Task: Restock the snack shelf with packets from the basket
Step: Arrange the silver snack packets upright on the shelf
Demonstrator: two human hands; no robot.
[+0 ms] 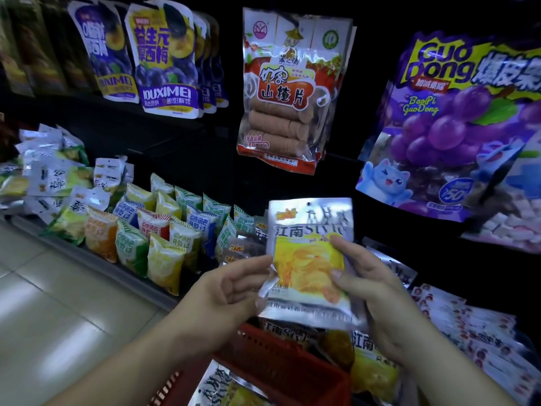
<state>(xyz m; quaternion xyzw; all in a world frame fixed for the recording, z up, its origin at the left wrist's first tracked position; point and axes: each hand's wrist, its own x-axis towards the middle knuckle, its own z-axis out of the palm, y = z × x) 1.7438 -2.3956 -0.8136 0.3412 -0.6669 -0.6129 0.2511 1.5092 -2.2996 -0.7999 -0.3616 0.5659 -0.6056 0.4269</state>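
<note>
A silver and yellow snack packet (307, 253) is upright in front of the dark shelf, above the red basket (281, 364). My right hand (377, 300) grips its right side, thumb across the front. My left hand (231, 288) touches its lower left edge with the fingertips, palm half open. More packets of the same kind (369, 367) lie in the basket below. The low shelf (96, 256) holds rows of small green, yellow and orange packets (164, 230).
Hanging above are purple plum bags (164, 60), a red hawthorn slice bag (287, 92) and a large purple grape jelly bag (456, 124). White packets (474, 332) lie on the shelf at the right. Pale tiled floor (44, 317) is at the left.
</note>
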